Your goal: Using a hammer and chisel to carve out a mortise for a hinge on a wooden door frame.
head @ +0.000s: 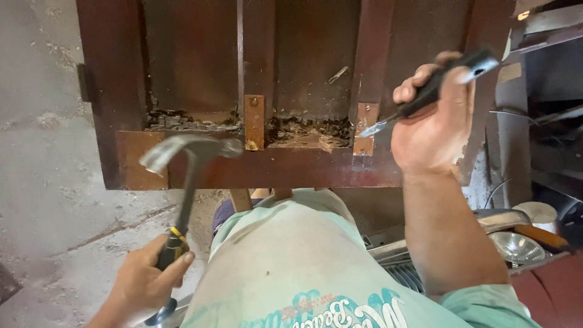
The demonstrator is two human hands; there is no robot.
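He's chiselling rot from the door [291, 164]: right hand [434, 130] gripping the chisel [419, 100], left hand [146, 279] clutching the hammer [188, 164], needing a square strike

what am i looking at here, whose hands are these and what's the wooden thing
There is one picture, taken by a camera worn on a person's head and looking down, so the two hands are that person's own. The pale green shirt at the bottom is their body.

The left hand grips a claw hammer by its handle, the metal head raised in front of the wood. The right hand holds a chisel by its dark handle, the blade tip resting near a small metal bracket.

The big dark red-brown piece is a wooden frame with upright slats. Along its lower edge the wood is broken and crumbled. A second bracket sits on the middle slat. Below is a dusty concrete floor.
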